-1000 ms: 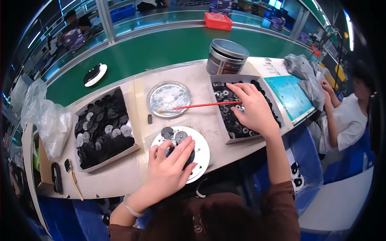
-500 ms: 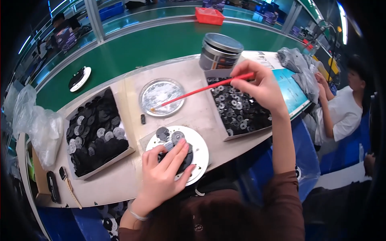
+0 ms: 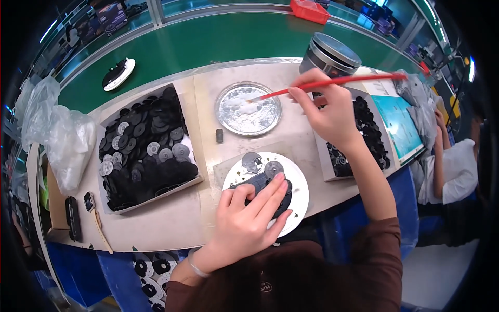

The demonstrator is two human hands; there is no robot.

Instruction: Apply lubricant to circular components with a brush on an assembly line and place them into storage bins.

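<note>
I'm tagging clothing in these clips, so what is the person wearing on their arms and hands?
Both hands are bare, with no gloves. The left hand has a thin, pale bracelet around the wrist, and the forearm above it is uncovered. The right hand has nothing on its wrist; that forearm is bare up to near the elbow, where a dark brown sleeve begins. No rings show on the fingers.

A dish (image 3: 248, 109) sits between two trays (image 3: 145, 145) (image 3: 358, 135), behind a round plate (image 3: 296, 192).
</note>
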